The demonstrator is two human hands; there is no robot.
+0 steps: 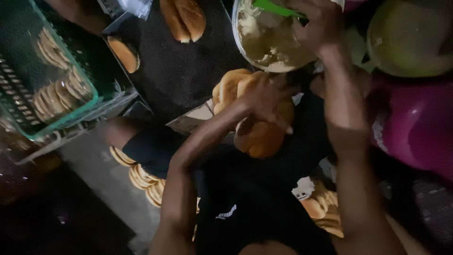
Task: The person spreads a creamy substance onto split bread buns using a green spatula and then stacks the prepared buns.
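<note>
Left hand [264,101] is closed over a split bun [257,137], fingers curled across its top, held above the lap and just short of the near rim of the bowl. A cluster of further buns [231,87] sits touching that hand on its far-left side. The held bun's long axis cannot be told with certainty; it appears to run from the hand down toward the person's body, with the rounded brown end nearest the camera.

Right hand [318,26] is clenched around the handle of a green utensil [276,8], which points left across the mouth of a clear bowl [245,45] holding pale spread. The utensil's long axis lies roughly level, its working end hidden.

A dark tray [174,71] lies left of the bowl, carrying two long rolls [184,16] at its far edge and one roll [123,54] at its left edge; the middle is bare. A green crate [71,56] of stacked round breads stands further left. Pink container [415,127] and yellow-green container [410,38] crowd the right side, close against the right forearm. Room around both hands is tight.
</note>
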